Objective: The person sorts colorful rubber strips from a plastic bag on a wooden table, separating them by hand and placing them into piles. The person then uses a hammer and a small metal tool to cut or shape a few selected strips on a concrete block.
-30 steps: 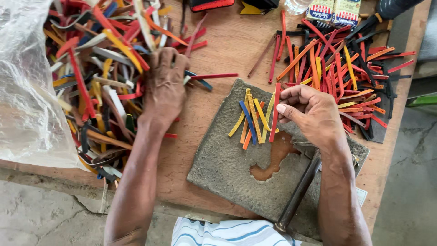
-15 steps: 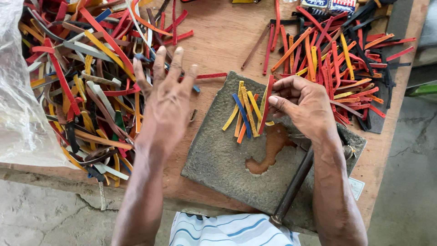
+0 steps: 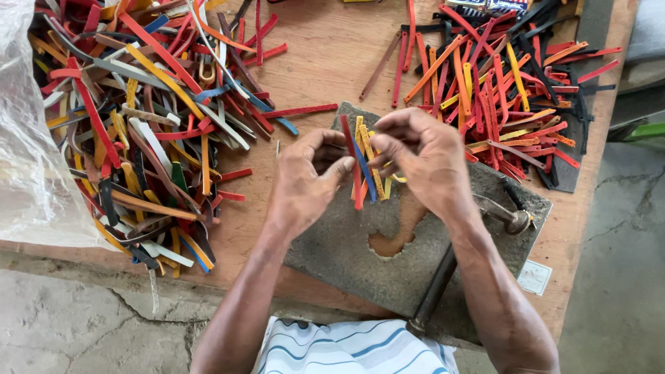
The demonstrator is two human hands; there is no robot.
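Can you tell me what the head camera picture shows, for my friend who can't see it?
Two hands, left hand and right hand, pinch a few colourful strips together above a grey pad on a wooden table. Big heaps of strips lie on both sides.

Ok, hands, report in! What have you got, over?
Left hand and right hand together, fingers pinching a small bunch of coloured strips over the grey pad. Big loose strip pile at left, apart. Nothing blocking.
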